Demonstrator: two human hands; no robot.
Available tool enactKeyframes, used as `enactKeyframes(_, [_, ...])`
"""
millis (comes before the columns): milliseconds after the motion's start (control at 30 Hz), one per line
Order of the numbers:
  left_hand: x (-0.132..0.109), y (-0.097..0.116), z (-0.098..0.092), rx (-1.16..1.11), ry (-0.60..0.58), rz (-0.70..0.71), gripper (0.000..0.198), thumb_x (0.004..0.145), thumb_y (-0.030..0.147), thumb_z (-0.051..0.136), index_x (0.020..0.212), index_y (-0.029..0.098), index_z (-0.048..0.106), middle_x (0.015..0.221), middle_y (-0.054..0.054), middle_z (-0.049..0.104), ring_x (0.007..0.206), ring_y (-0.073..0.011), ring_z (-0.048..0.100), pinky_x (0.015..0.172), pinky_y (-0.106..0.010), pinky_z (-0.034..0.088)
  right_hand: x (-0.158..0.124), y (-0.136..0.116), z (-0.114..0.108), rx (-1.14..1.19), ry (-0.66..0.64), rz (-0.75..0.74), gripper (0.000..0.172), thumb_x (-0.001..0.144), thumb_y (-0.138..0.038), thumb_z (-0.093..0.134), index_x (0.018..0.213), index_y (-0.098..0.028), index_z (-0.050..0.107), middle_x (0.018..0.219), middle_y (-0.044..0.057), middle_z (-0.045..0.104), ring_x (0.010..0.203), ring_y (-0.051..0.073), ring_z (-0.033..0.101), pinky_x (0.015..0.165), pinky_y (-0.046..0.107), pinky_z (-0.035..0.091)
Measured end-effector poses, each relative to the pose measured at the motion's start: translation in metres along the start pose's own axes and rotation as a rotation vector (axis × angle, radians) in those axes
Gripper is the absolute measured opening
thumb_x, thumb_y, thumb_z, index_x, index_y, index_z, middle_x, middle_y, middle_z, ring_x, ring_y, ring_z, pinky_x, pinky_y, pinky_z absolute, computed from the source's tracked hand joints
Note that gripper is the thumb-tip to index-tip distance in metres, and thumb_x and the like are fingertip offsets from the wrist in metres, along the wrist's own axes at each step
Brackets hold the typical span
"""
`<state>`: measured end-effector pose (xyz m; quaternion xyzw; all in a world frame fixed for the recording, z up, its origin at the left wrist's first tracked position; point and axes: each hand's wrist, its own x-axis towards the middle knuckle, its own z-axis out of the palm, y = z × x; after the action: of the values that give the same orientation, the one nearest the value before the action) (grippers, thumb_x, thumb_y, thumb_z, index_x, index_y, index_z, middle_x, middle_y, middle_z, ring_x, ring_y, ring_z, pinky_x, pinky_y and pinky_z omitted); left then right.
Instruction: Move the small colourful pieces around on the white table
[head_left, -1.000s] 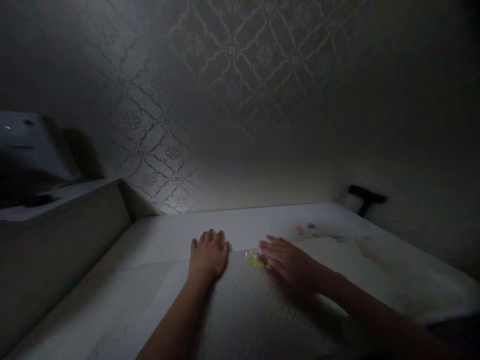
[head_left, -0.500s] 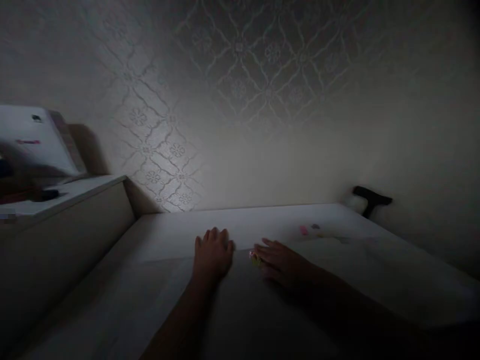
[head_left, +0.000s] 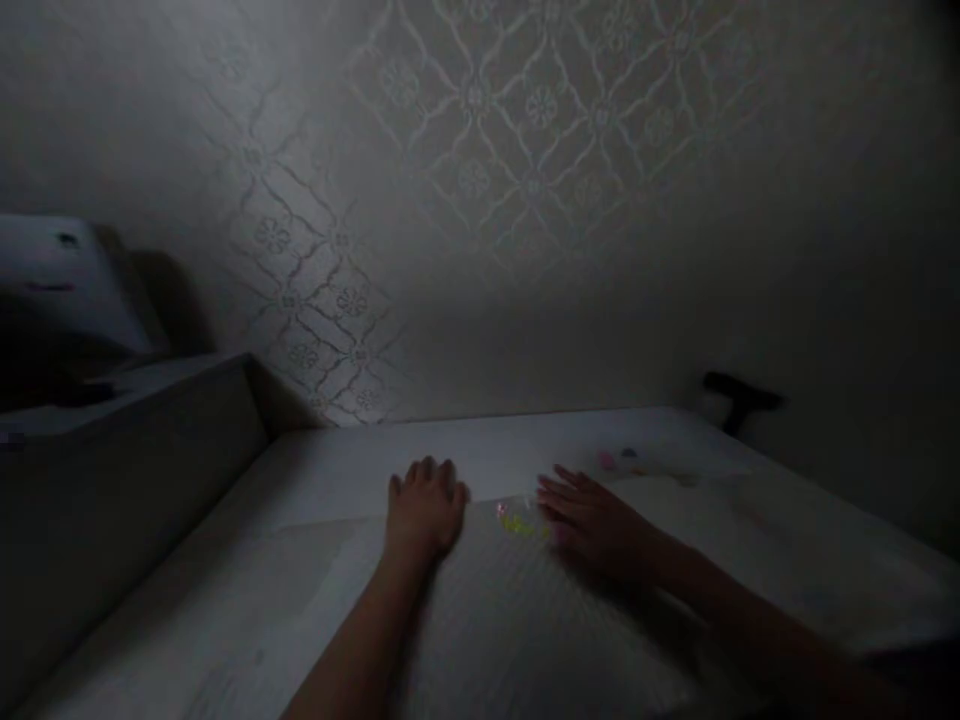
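My left hand [head_left: 426,503] lies palm down at the far edge of a pale sheet [head_left: 480,600], fingers slightly apart and holding nothing I can see. To its right, my right hand [head_left: 589,515] is stretched out with its fingers spread, low over the same sheet. Just left of those fingertips is a small yellow and pink piece [head_left: 516,523], too blurred to name; part of it may be under the hand. The dim light hides fine detail.
A white table [head_left: 352,465] runs up to a patterned wall [head_left: 472,180]. Beyond my right hand lie small pink [head_left: 605,460] and dark [head_left: 629,453] pieces. A black T-shaped object [head_left: 741,396] stands at right. At left, a cabinet [head_left: 165,450] holds a white box [head_left: 67,280].
My right hand has moved to the right, uncovering more of the yellow and pink piece. My left hand has stayed in place.
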<state>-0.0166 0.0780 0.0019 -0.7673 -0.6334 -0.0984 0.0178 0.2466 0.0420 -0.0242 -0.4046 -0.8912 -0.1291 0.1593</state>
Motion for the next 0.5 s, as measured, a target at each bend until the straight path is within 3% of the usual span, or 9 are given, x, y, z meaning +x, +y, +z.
enactKeyframes(133, [0.000, 0.000, -0.002, -0.006, -0.015, -0.013, 0.047, 0.100, 0.039, 0.031, 0.138, 0.021, 0.052, 0.150, -0.016, 0.049, 0.139, -0.0301, 0.043, 0.112, -0.053, 0.032, -0.031, 0.025, -0.002, -0.230, -0.041, 0.020, 0.028, 0.096, -0.030, 0.053, 0.112, -0.017, 0.072, 0.128, 0.015, 0.068, 0.130, 0.032, 0.054, 0.112, 0.057, 0.038])
enactKeyframes(233, [0.000, 0.001, -0.003, -0.001, -0.031, -0.019, 0.049, 0.101, 0.039, 0.031, 0.142, 0.020, 0.049, 0.153, -0.017, 0.046, 0.142, -0.0308, 0.040, 0.113, -0.054, 0.031, -0.056, 0.047, -0.002, -0.375, -0.033, 0.142, 0.031, 0.098, -0.031, 0.050, 0.113, -0.015, 0.071, 0.132, 0.018, 0.064, 0.134, 0.035, 0.049, 0.107, 0.058, 0.041])
enactKeyframes(500, [0.000, 0.001, -0.004, 0.018, -0.035, -0.015, 0.051, 0.101, 0.039, 0.029, 0.143, 0.019, 0.048, 0.153, -0.017, 0.046, 0.142, -0.0308, 0.040, 0.113, -0.054, 0.030, -0.087, 0.092, 0.009, -0.432, -0.033, 0.362, 0.040, 0.101, -0.037, 0.038, 0.115, -0.018, 0.070, 0.134, 0.017, 0.064, 0.134, 0.037, 0.049, 0.102, 0.061, 0.043])
